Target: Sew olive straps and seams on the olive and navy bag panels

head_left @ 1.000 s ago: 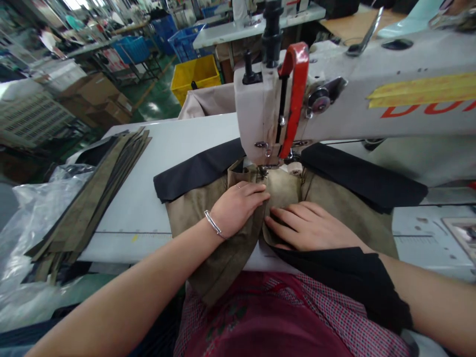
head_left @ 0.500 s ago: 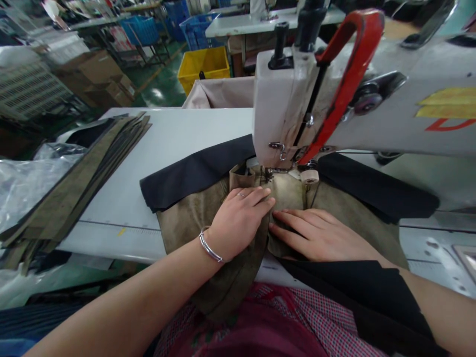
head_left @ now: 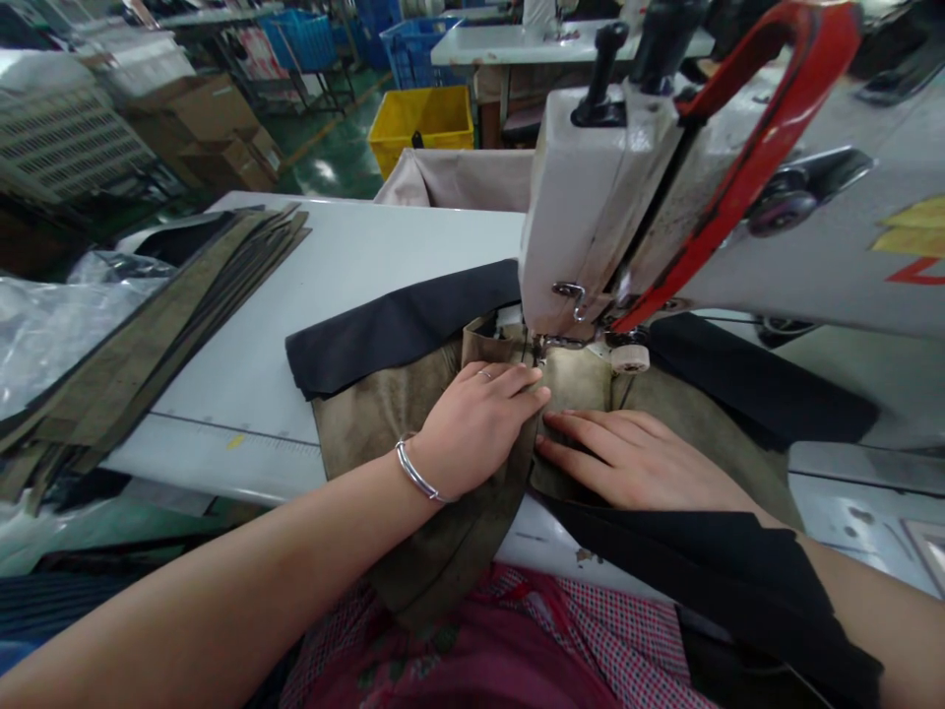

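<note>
A brown-olive garment piece (head_left: 384, 404) with dark navy bands (head_left: 406, 325) lies under the head of a sewing machine (head_left: 591, 226). My left hand (head_left: 479, 423), a bangle at its wrist, rests flat on the cloth just in front of the needle area, fingers stretched toward it. To its right, my right hand (head_left: 635, 458) also lies flat, fingers extended over the cloth. Beneath that forearm a dark strip of fabric (head_left: 679, 551) hangs over the table edge. The needle point is too small to make out.
A stack of olive fabric strips (head_left: 169, 335) lies on the left of the white table (head_left: 413, 236), beside clear plastic (head_left: 74, 315). Behind stand a yellow crate (head_left: 420, 128), cardboard boxes (head_left: 199, 128) and another worktable (head_left: 509, 44). The machine's red lever (head_left: 753, 167) rises at right.
The view has shifted slightly, so the machine head appears farther right and more tilted. Both hands stay flat on the cloth in nearly the same place.
</note>
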Motion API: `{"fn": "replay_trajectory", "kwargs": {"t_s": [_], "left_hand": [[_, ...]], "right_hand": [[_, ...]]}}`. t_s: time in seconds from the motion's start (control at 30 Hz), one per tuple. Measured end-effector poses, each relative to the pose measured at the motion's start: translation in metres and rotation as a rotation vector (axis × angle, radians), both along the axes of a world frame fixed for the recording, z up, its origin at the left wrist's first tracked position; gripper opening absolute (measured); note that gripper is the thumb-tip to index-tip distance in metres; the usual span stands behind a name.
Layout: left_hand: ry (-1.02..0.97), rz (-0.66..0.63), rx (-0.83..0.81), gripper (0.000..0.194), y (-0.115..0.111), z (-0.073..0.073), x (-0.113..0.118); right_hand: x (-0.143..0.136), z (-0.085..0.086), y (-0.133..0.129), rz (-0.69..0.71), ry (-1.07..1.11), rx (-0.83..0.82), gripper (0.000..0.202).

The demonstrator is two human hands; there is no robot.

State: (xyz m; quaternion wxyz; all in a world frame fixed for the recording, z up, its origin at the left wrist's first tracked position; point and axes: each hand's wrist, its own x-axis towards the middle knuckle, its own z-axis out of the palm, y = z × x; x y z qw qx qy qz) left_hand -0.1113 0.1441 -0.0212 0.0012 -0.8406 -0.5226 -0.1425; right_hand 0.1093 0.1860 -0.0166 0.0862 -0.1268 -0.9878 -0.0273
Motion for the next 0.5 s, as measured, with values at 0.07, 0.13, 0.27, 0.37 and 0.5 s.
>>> {"fn": "replay_trajectory", "kwargs": {"t_s": [0.07, 0.13, 0.27, 0.37, 0.5], "left_hand": [[0.002, -0.001, -0.005, 0.032, 0.002, 0.000, 0.000], [0.010, 0.001, -0.010, 0.031, 0.004, 0.001, 0.000], [0.026, 0.017, -0.019, 0.031, 0.009, 0.002, 0.001], [0.026, 0.027, -0.016, 0.031, 0.013, 0.000, 0.001], [0.025, 0.029, 0.001, 0.033, 0.014, 0.000, -0.001]], "right_hand": [[-0.001, 0.001, 0.002, -0.003, 0.005, 0.003, 0.034], [-0.001, 0.002, 0.005, -0.009, 0.007, 0.002, 0.034], [0.000, 0.003, 0.010, 0.012, -0.008, 0.007, 0.034], [-0.003, 0.001, 0.015, 0.001, -0.024, 0.001, 0.037], [0.002, 0.004, 0.020, 0.040, -0.029, -0.019, 0.039]]}}
